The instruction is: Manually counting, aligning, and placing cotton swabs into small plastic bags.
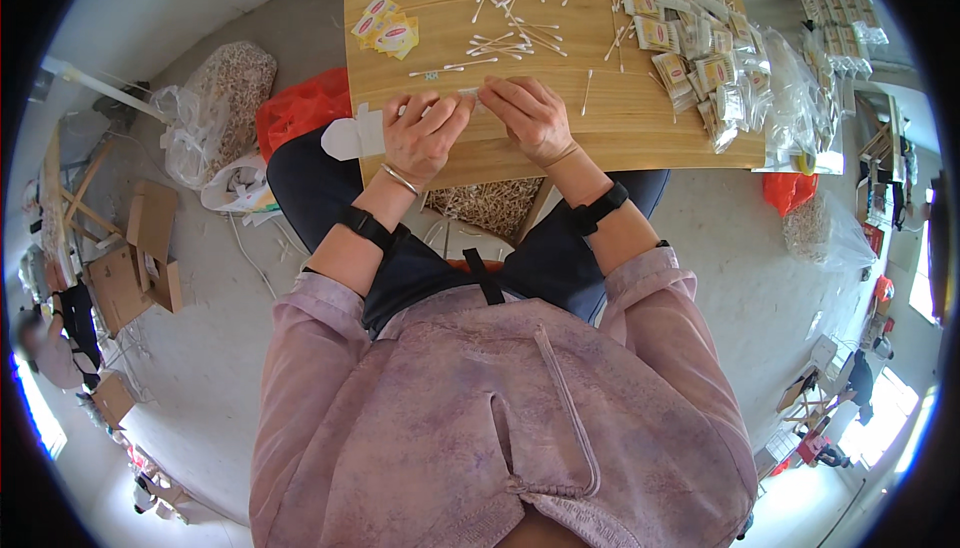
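Observation:
On the wooden table [620, 133], my left hand [425, 133] and my right hand [530, 113] meet at the near edge. Between their fingertips they pinch a small clear packet [475, 98] that seems to hold cotton swabs; its contents are mostly hidden by my fingers. Loose cotton swabs [520, 33] lie scattered just beyond my hands. A heap of filled packets [705, 58] lies to the right. Several yellow printed packets [385, 26] lie to the left.
A white cardboard piece [350, 136] sticks out at the table's left edge. On the floor are a red bag [300, 108], a clear sack of swabs [225, 88], flat cardboard boxes [135, 258] and clear bags [800, 98] at the right.

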Demonstrator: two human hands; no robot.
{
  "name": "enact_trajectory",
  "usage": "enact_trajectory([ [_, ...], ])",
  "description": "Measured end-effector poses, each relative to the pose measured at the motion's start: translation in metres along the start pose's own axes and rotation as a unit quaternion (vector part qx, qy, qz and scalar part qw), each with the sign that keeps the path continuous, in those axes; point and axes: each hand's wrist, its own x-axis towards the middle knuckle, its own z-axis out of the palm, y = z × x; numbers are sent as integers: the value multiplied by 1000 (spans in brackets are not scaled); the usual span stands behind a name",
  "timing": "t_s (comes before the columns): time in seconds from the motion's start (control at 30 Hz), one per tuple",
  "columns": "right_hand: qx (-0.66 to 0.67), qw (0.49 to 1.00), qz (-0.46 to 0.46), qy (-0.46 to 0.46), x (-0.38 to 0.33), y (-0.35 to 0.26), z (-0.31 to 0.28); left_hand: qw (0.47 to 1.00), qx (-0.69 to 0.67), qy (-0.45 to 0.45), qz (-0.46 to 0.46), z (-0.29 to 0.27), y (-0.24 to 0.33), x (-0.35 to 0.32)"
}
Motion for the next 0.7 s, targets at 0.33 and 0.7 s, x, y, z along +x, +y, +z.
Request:
enact_trajectory([
  [0.33, 22, 999, 43, 18, -2, 0, 7, 999, 28, -17, 8, -4, -1, 2],
  [0.7, 76, 993, 86, 33, -3, -7, 7, 996, -82, -12, -32, -1, -4, 5],
])
